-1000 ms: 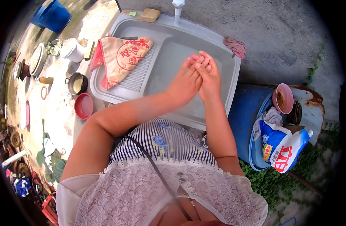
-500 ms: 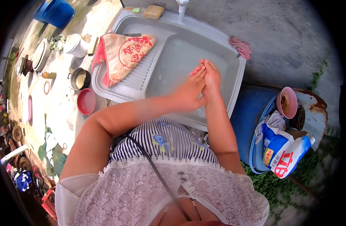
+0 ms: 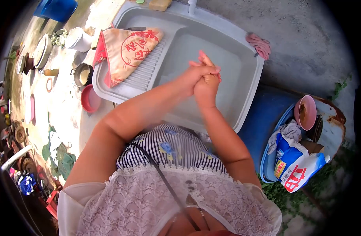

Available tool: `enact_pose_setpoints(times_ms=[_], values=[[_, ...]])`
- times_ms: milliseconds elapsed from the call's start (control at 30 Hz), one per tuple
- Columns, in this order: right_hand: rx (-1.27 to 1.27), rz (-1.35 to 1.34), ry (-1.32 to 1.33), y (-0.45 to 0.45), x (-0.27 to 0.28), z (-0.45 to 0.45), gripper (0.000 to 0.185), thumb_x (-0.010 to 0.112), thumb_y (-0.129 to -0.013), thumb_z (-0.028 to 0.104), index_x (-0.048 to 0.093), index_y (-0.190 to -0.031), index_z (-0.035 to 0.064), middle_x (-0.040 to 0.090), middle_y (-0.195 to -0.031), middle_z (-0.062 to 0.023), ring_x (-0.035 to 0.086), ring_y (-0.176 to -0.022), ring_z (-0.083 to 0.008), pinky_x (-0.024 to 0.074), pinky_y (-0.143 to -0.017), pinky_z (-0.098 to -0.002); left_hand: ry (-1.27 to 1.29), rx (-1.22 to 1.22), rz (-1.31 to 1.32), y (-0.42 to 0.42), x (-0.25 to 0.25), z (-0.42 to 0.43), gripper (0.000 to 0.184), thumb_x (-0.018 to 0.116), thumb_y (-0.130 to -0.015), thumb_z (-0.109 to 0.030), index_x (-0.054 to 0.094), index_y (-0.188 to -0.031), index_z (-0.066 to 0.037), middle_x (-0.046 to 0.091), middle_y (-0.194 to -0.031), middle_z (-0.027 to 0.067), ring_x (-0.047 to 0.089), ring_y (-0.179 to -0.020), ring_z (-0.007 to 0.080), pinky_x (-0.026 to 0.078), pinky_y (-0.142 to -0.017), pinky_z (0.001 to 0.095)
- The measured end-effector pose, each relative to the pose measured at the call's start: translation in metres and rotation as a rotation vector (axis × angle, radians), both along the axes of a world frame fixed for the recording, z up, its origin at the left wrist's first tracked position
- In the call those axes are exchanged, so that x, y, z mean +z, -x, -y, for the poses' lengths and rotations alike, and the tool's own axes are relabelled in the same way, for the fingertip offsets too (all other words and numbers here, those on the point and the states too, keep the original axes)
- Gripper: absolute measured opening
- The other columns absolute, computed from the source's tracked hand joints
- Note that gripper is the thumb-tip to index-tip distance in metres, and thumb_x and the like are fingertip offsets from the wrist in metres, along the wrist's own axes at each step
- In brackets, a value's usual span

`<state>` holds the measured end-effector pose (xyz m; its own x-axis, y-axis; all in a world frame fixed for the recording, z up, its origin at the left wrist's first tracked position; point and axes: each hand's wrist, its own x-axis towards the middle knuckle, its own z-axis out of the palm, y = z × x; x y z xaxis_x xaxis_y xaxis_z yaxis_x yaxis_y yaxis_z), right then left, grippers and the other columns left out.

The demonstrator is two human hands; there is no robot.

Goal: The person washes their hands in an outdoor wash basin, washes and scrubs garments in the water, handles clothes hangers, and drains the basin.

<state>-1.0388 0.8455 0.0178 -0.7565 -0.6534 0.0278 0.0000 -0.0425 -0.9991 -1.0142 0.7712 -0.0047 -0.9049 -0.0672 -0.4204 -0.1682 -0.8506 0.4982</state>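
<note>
Above the grey sink basin (image 3: 231, 98), my left hand (image 3: 192, 78) and my right hand (image 3: 206, 91) are clasped together, fingers crossed over each other. No object shows between them, though the inner palms are hidden. Some reddened fingertips stick out beyond the clasp. Pale, cloudy water seems to lie in the basin. Left of it, a cream cloth item with red print and red edging (image 3: 129, 51) lies on the ribbed drainboard (image 3: 143, 77).
At the sink's back edge are a soap bar (image 3: 160, 4) and a white tap (image 3: 192, 7). A pink rag (image 3: 258, 45) hangs at its corner. Rightward, a blue barrel (image 3: 257, 114) stands near a pink bowl (image 3: 305, 113) and a detergent bag (image 3: 300, 165). Pots and a red basin (image 3: 90, 98) lie left.
The hands have shifted slightly left and changed from lying palm against palm to a tighter clasp. The view has moved, so the tap and soap sit nearer the top edge.
</note>
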Motion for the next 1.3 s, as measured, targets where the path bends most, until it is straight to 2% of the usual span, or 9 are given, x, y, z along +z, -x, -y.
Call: enact_pose_setpoints(times_ms=[267,433,667,733,800,900,967,1100,1300], values=[[-0.192,1.041,0.482,-0.010,-0.006,0.016,0.048,0.043,-0.109,-0.002,0.036,-0.156,-0.0079,0.038,-0.164,-0.0148,0.042,-0.152,-0.0276,0.0395,-0.126,-0.0379,-0.331,0.097,-0.146,0.006,-0.026,0.053,0.030,0.070,-0.099,-0.022,0.064,-0.123,-0.005,0.049,-0.073,-0.0008,0.055,-0.073,0.0173,0.057,-0.081,0.0387],[0.026,0.004,-0.177,-0.015,-0.108,-0.011,0.042,0.032,-0.115,0.007,0.039,-0.154,-0.0070,0.046,-0.155,-0.0154,0.052,-0.139,-0.0268,0.0421,-0.115,-0.0351,-0.123,0.173,0.317,0.019,-0.055,0.031,0.033,0.067,-0.106,-0.035,0.062,-0.120,-0.007,0.043,-0.065,-0.0047,0.050,-0.063,0.0161,0.052,-0.068,0.0338],[0.367,0.282,-0.111,0.034,-0.193,-0.046,0.047,0.031,-0.116,0.017,0.038,-0.159,-0.0026,0.042,-0.165,-0.0164,0.035,-0.156,-0.0300,0.0296,-0.127,-0.0384,-0.062,0.389,0.656,0.039,-0.159,0.003,0.037,0.052,-0.113,-0.039,0.065,-0.104,-0.006,0.048,-0.069,0.0007,0.053,-0.070,0.0172,0.049,-0.067,0.0351],[0.591,-0.588,-0.617,0.070,-0.230,-0.074,0.042,0.047,-0.110,0.014,0.049,-0.149,-0.0009,0.047,-0.158,-0.0189,0.038,-0.149,-0.0364,0.0332,-0.124,-0.0427,-0.086,0.494,0.764,0.046,-0.164,-0.003,0.042,0.047,-0.114,-0.042,0.064,-0.101,-0.006,0.047,-0.068,0.0004,0.051,-0.068,0.0169,0.046,-0.064,0.0356],[0.380,-0.779,-0.720,0.094,-0.265,-0.077,0.038,0.051,-0.109,0.018,0.055,-0.143,0.0018,0.054,-0.148,-0.0178,0.047,-0.136,-0.0361,0.0398,-0.115,-0.0436,-0.024,0.406,0.833,0.041,-0.194,0.002,0.047,0.043,-0.115,-0.046,0.065,-0.100,-0.008,0.049,-0.071,0.0015,0.054,-0.069,0.0183,0.049,-0.065,0.0365],[-0.204,-0.416,-0.735,0.101,-0.306,-0.065,0.033,0.057,-0.107,0.023,0.063,-0.134,0.0059,0.064,-0.132,-0.0162,0.059,-0.116,-0.0357,0.0497,-0.101,-0.0450,0.005,0.217,0.713,0.004,-0.286,-0.005,0.050,0.040,-0.114,-0.051,0.067,-0.104,-0.010,0.060,-0.087,0.0063,0.063,-0.085,0.0219,0.054,-0.081,0.0413],[-0.377,0.389,-0.465,0.096,-0.338,-0.049,0.029,0.061,-0.106,0.027,0.069,-0.127,0.0086,0.071,-0.122,-0.0151,0.068,-0.102,-0.0355,0.0563,-0.092,-0.0459,-0.028,0.204,0.608,0.002,-0.289,-0.005,0.052,0.038,-0.114,-0.053,0.065,-0.114,-0.008,0.066,-0.102,0.0123,0.067,-0.099,0.0260,0.056,-0.091,0.0459],[-0.114,1.642,0.452,0.084,-0.286,-0.017,0.037,0.056,-0.109,0.041,0.074,-0.105,0.0080,0.076,-0.099,-0.0133,0.073,-0.087,-0.0310,0.0603,-0.076,-0.0415,-0.302,0.279,0.447,0.025,-0.205,0.002,0.059,0.039,-0.112,-0.056,0.063,-0.125,-0.003,0.067,-0.125,0.0228,0.066,-0.119,0.0340,0.054,-0.102,0.0501],[0.250,1.387,0.898,0.079,-0.187,0.038,0.053,0.048,-0.110,0.051,0.071,-0.097,0.0052,0.074,-0.099,-0.0153,0.071,-0.086,-0.0290,0.0595,-0.072,-0.0400,-0.614,0.060,-0.198,0.045,-0.129,0.021,0.047,0.047,-0.108,-0.047,0.071,-0.105,-0.006,0.071,-0.112,0.0218,0.071,-0.100,0.0366,0.057,-0.089,0.0532]])
